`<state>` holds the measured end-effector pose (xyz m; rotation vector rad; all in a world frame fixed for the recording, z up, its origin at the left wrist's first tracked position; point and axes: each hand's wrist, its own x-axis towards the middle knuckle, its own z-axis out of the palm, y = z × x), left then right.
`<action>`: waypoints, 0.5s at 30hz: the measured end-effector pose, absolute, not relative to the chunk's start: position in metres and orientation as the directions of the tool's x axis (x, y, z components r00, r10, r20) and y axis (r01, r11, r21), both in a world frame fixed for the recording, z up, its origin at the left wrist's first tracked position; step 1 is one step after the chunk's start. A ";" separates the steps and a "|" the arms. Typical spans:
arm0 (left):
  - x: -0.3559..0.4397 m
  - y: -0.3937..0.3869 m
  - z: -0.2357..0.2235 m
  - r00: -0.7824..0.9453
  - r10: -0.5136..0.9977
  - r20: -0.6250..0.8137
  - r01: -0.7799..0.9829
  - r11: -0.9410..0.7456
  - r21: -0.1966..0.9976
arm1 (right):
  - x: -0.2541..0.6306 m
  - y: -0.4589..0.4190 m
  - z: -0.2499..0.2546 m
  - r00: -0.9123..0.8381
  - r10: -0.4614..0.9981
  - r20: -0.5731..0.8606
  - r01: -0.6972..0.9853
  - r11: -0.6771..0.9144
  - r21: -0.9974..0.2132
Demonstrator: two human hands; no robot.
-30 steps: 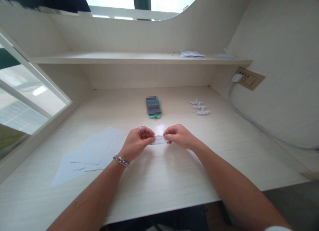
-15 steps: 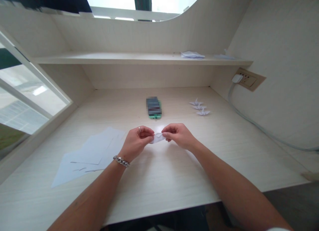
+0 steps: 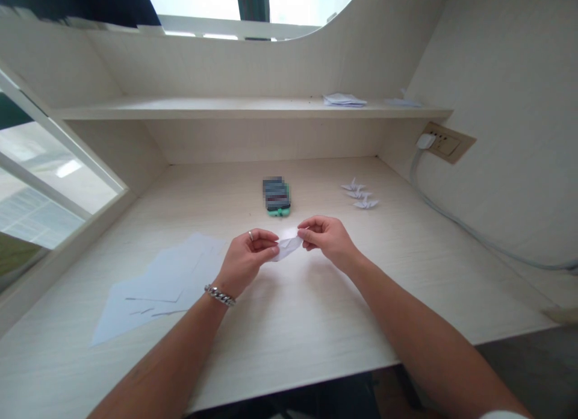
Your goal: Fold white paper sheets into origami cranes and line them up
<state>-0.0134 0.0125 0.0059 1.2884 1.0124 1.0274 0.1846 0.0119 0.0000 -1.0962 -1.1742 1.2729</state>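
Between my two hands, a small piece of folded white paper (image 3: 288, 247) is held above the desk. My left hand (image 3: 248, 256), with a ring and a chain bracelet, pinches its left end between thumb and fingers. The right end is pinched by my right hand (image 3: 326, 238), a little higher, so the paper tilts up to the right. Fingertips cover both ends of it. Beyond the hands, several small folded paper cranes (image 3: 361, 194) stand in a close row at the back right of the desk.
White paper sheets (image 3: 167, 280) lie on the desk (image 3: 289, 341) at the left. A phone-like thing with a green edge (image 3: 277, 197), its face blurred, lies behind my hands. Folded papers (image 3: 344, 100) rest on the shelf. A cable runs from the wall socket (image 3: 447, 143) down the right side.
My right hand has moved slightly up and to the right, still pinching the paper. More of the paper shows between the hands, and it slants more. The view has shifted slightly.
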 end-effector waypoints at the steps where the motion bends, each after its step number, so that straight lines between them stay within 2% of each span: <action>1: -0.013 0.013 0.005 0.232 0.973 -0.011 -0.036 0.020 0.999 | 0.185 0.013 -0.001 -0.006 0.999 0.032 -0.112 0.031 -0.993; 4: -0.013 0.015 0.002 0.159 0.987 -0.016 -0.081 0.030 0.996 | 0.187 0.015 -0.003 0.136 0.986 0.095 -0.086 0.108 -0.990; 7: -0.012 0.017 -0.002 0.081 0.997 0.004 -0.101 0.004 0.995 | 0.184 0.011 -0.004 0.231 0.942 0.245 0.040 0.243 -0.969; 9: -0.011 0.018 -0.004 0.051 0.998 0.040 -0.078 -0.036 0.996 | 0.178 0.005 -0.005 0.197 0.913 0.357 0.159 0.330 -0.931; 11: -0.010 0.017 -0.006 0.036 0.995 0.091 -0.027 -0.090 0.996 | 0.170 -0.001 -0.005 0.082 0.898 0.432 0.259 0.400 -0.879; 13: -0.009 0.015 -0.008 0.039 0.988 0.152 0.038 -0.153 0.987 | 0.163 -0.006 -0.006 -0.013 0.894 0.448 0.336 0.425 -0.840; 15: -0.007 0.013 -0.009 0.062 0.976 0.210 0.091 -0.215 0.972 | 0.159 -0.007 -0.007 -0.056 0.908 0.416 0.344 0.409 -0.845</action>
